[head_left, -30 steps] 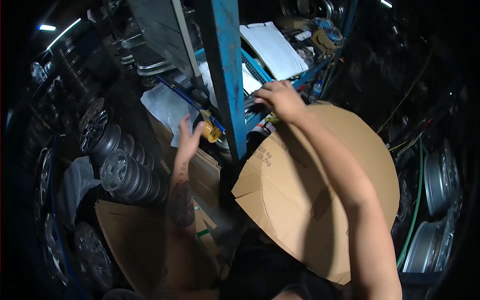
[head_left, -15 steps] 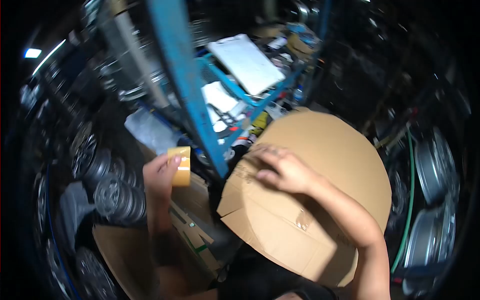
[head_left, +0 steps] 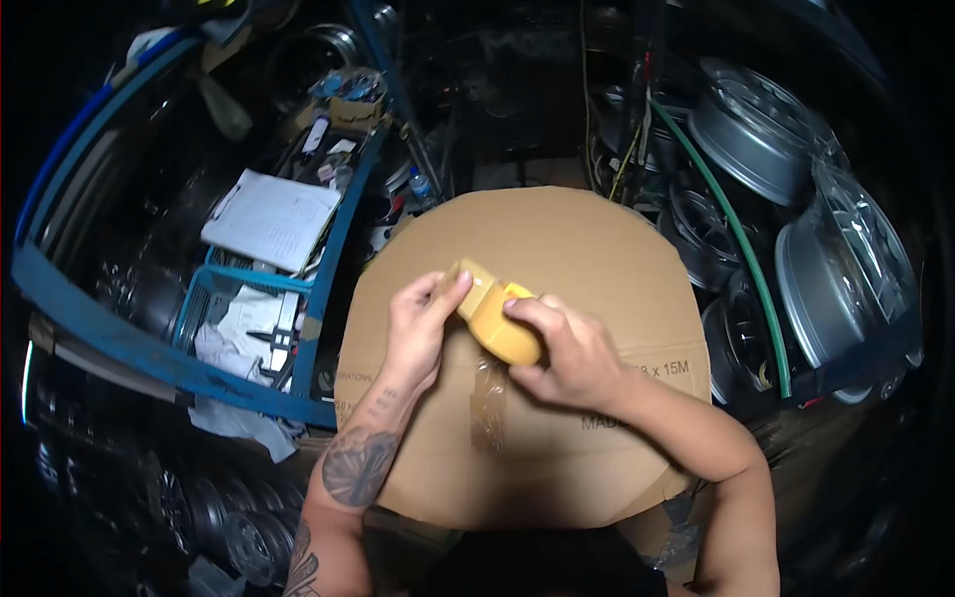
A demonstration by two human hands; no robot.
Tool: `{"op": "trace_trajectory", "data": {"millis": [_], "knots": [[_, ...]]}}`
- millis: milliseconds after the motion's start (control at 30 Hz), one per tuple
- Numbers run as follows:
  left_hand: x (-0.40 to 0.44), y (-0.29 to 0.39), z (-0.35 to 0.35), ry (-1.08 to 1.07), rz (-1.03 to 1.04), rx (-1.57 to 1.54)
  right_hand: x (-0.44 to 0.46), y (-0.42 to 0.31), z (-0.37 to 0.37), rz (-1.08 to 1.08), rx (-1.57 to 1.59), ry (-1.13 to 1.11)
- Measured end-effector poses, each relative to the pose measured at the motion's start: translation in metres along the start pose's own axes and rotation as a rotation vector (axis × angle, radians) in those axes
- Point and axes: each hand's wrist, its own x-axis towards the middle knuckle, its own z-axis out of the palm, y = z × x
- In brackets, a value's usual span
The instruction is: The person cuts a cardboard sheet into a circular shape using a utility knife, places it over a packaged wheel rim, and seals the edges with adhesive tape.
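Note:
A roll of yellow-tan packing tape point(head_left: 505, 330) is held over a large rounded piece of cardboard point(head_left: 537, 224). My right hand point(head_left: 572, 353) grips the roll from the right, fingers curled over its side. My left hand point(head_left: 420, 316) pinches a short length of tape point(head_left: 477, 287) at the roll's upper left, thumb on top. Beneath the hands, the cardboard carries a strip of clear, wrinkled tape point(head_left: 488, 406) and printed lettering, partly covered by my right forearm.
Left of the cardboard, a blue metal frame point(head_left: 343, 214) borders a teal basket point(head_left: 187, 316) and a notepad with written pages point(head_left: 274, 221). Silver wheel rims point(head_left: 761, 129) stand on the right beside a green bar point(head_left: 731, 224). More rims point(head_left: 254, 542) lie at lower left.
The view has swung right, centring the cardboard. My right hand has left the cardboard surface and taken the tape roll, while my left hand has moved from the roll to its tape end.

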Motion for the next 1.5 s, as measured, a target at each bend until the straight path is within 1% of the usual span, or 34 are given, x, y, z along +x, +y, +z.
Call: {"op": "trace_trajectory", "data": {"millis": [67,100,133,167,200,233,267,300,333,367,400,433,467,500,567,600,667,700,767,800,833,867,933,967,1067,1133,1167,1200,1267,1300,1400,1433,1467,1500], "knots": [[0.05,-0.006,0.022,-0.026,0.058,0.279,0.008,0.035,-0.031,-0.038,-0.228,0.03],[0.077,-0.011,0.036,-0.078,0.162,0.335,0.017,0.056,-0.046,-0.053,-0.346,0.042],[0.108,-0.017,0.051,-0.078,0.182,0.425,0.027,0.09,-0.054,-0.132,-0.357,0.147],[0.144,-0.027,0.063,-0.056,0.203,0.476,0.043,0.106,-0.085,-0.161,-0.509,0.103],[0.183,-0.038,0.072,0.001,0.265,0.626,0.052,0.133,-0.109,-0.096,-0.648,-0.006],[0.217,-0.044,0.077,0.042,0.264,0.754,0.057,0.169,-0.124,-0.112,-0.69,0.03],[0.261,-0.063,0.076,0.086,0.295,0.794,0.062,0.205,-0.144,-0.043,-0.839,-0.083],[0.301,-0.092,0.065,0.049,0.316,0.945,0.061,0.25,-0.157,0.039,-0.879,-0.133],[0.334,-0.108,0.065,0.014,0.349,1.093,0.06,0.282,-0.152,0.119,-0.918,-0.218],[0.339,-0.11,0.081,-0.001,0.321,1.261,0.064,0.312,-0.153,0.195,-0.961,-0.299],[0.338,-0.116,0.091,-0.014,0.281,1.433,0.07,0.33,-0.144,0.323,-0.989,-0.42],[0.358,-0.132,0.086,-0.109,0.076,1.578,0.072,0.337,-0.13,0.487,-0.829,-0.496],[0.382,-0.162,0.066,-0.323,-0.088,1.686,0.069,0.346,-0.119,0.647,-0.651,-0.584],[0.377,-0.163,0.065,-0.437,-0.302,1.719,0.062,0.36,-0.114,0.656,-0.498,-0.579],[0.369,-0.158,0.072,-0.429,-0.702,1.705,0.036,0.392,-0.103,0.702,-0.154,-0.559],[0.365,-0.149,0.078,-0.404,-0.825,1.687,0.029,0.394,-0.103,0.652,-0.037,-0.523],[0.361,-0.128,0.092,-0.397,-0.905,1.659,0.034,0.388,-0.103,0.737,-0.035,-0.559],[0.362,-0.123,0.099,-0.443,-0.829,1.638,0.039,0.392,-0.102,0.717,-0.067,-0.59],[0.381,-0.139,0.1,-0.743,-0.322,1.528,0.045,0.397,-0.1,0.679,-0.125,-0.644],[0.386,-0.15,0.1,-0.883,-0.072,1.448,0.047,0.395,-0.098,0.648,-0.161,-0.625],[0.36,-0.161,0.115,-0.858,-0.17,0.742,0.049,0.389,-0.098,0.652,-0.184,-0.626],[0.336,-0.162,0.124,-0.761,0.011,1.101,0.051,0.382,-0.1,0.659,-0.21,-0.623],[0.296,-0.154,0.132,-0.632,0.113,1.483,0.043,0.37,-0.102,0.761,-0.187,-0.514],[0.293,-0.161,0.128,-0.594,0.135,1.51,0.026,0.396,-0.1,0.647,-0.137,-0.455],[0.299,-0.159,0.121,-0.596,0.09,1.494,-0.033,0.397,-0.154,0.587,0.029,-0.212],[0.293,-0.147,0.126,-0.609,0.019,1.535,-0.053,0.35,-0.179,0.758,0.088,-0.264],[0.289,-0.142,0.132,-0.582,-0.002,1.604,-0.063,0.328,-0.176,0.591,-0.108,-0.299],[0.284,-0.141,0.136,-0.55,-0.025,1.674,-0.058,0.3,-0.177,0.59,-0.25,-0.305],[0.281,-0.146,0.124,-0.493,0.012,1.691,-0.064,0.306,-0.177,0.563,-0.322,-0.238],[0.282,-0.148,0.117,-0.461,0.036,1.708,-0.056,0.296,-0.179,0.647,-0.338,-0.289],[0.282,-0.159,0.107,-0.375,0.111,1.731,-0.049,0.305,-0.177,0.608,-0.311,-0.257],[0.28,-0.16,0.109,-0.343,0.098,1.752,-0.043,0.309,-0.178,0.58,-0.337,-0.266],[0.279,-0.159,0.11,-0.323,0.079,1.752,-0.042,0.312,-0.179,0.566,-0.428,-0.336],[0.275,-0.154,0.114,-0.308,0.057,1.753,-0.034,0.3,-0.178,0.557,-0.516,-0.407]]}}
